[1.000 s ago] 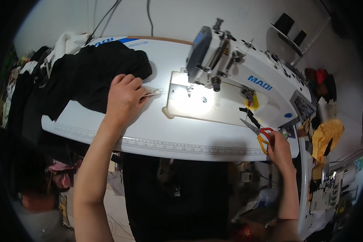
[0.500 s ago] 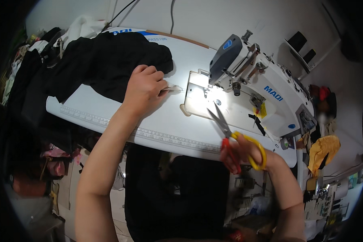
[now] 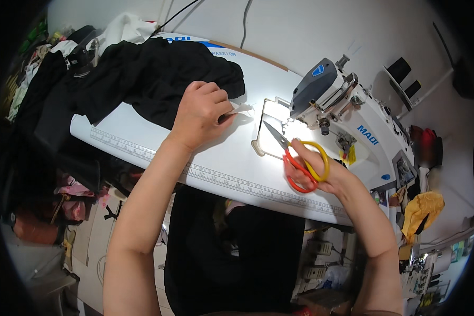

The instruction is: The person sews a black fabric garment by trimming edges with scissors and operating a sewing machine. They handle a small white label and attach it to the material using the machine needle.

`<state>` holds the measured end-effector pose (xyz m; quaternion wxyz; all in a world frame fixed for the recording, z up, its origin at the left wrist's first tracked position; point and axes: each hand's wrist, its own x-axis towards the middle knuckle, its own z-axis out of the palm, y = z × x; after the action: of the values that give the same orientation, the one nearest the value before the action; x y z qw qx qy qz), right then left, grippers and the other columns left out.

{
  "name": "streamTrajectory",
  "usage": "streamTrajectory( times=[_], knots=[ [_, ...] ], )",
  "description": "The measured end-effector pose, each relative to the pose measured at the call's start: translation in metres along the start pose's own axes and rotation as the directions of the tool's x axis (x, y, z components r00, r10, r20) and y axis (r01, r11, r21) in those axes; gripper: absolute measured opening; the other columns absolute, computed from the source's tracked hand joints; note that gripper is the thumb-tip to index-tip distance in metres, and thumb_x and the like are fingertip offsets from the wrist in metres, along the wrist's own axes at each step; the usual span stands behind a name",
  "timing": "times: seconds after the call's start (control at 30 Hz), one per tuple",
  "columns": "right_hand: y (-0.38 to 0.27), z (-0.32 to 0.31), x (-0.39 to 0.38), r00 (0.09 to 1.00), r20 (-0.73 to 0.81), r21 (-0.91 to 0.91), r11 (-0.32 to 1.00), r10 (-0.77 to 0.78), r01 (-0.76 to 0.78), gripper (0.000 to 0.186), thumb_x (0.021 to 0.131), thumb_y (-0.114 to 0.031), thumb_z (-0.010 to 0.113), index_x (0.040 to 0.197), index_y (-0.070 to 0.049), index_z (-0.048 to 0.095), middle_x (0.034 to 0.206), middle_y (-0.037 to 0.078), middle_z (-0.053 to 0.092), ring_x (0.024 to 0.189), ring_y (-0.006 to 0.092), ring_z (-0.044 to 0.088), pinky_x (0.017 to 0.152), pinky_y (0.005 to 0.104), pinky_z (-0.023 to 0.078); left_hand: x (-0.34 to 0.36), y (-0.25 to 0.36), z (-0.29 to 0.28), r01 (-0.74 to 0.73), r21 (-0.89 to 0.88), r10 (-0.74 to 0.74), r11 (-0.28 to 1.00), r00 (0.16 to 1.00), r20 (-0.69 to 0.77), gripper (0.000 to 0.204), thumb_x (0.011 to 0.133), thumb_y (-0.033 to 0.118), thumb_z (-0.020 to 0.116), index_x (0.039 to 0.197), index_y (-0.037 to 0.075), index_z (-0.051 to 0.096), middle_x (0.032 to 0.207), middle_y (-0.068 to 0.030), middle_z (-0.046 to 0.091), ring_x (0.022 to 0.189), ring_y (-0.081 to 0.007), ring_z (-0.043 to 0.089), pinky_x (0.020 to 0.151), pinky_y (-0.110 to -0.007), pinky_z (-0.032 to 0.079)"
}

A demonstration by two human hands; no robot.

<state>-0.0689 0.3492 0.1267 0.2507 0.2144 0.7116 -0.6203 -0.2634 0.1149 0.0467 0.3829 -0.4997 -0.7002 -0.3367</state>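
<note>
My left hand point(image 3: 204, 116) is closed in a pinch on a small white strip point(image 3: 240, 109) at the middle of the sewing table. What the strip is made of, I cannot make out. Just behind and left of that hand lies a heap of black fabric point(image 3: 142, 79). My right hand point(image 3: 315, 157) grips a pair of scissors point(image 3: 278, 136) with one red and one yellow handle. Their blades look closed and point left and away, over the metal plate point(image 3: 268, 145) of the sewing machine point(image 3: 321, 89). The scissor tips are apart from the white strip.
A ruler scale point(image 3: 221, 178) runs along the front edge of the white table point(image 3: 158, 138). An iron point(image 3: 80, 62) and piled cloth stand at the far left. Black fabric point(image 3: 247, 263) hangs below the table. Yellow cloth point(image 3: 424, 213) sits at the right.
My right hand has lifted the scissors away from the table's front edge and toward the left hand. Their blades have come together. The left hand keeps its pinch on the white strip.
</note>
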Motion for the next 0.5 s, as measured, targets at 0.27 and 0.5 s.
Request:
streamTrajectory(
  times=[0.27,0.5],
  knots=[
    [0.072,-0.043,-0.095,0.763,-0.519,-0.845,0.364,-0.385,-0.391,0.06,0.081,-0.059,0.08,0.087,-0.002,0.064,0.083,0.018,0.066,0.08,0.0392,0.065,0.074,0.0454,0.05,-0.042,0.033,-0.068,0.424,-0.07,-0.421,0.903,0.839,-0.344,0.012,0.076,0.005,0.083,0.086,0.004,0.075,0.093,-0.0041,0.058,0.08,-0.0178,0.054,0.072,-0.03,0.041],
    [0.111,-0.042,-0.088,0.491,-0.321,-0.94,0.338,-0.81,-0.057,0.016,0.088,-0.001,0.071,0.101,0.002,0.062,0.1,0.019,0.06,0.09,0.0389,0.061,0.081,0.0448,0.05,-0.122,0.095,-0.136,0.547,-0.823,-0.967,0.155,0.255,-0.013,0.024,0.105,0.022,0.065,0.125,0.009,0.061,0.107,0.0029,0.059,0.089,-0.0066,0.055,0.084,-0.024,0.048]
  ],
)
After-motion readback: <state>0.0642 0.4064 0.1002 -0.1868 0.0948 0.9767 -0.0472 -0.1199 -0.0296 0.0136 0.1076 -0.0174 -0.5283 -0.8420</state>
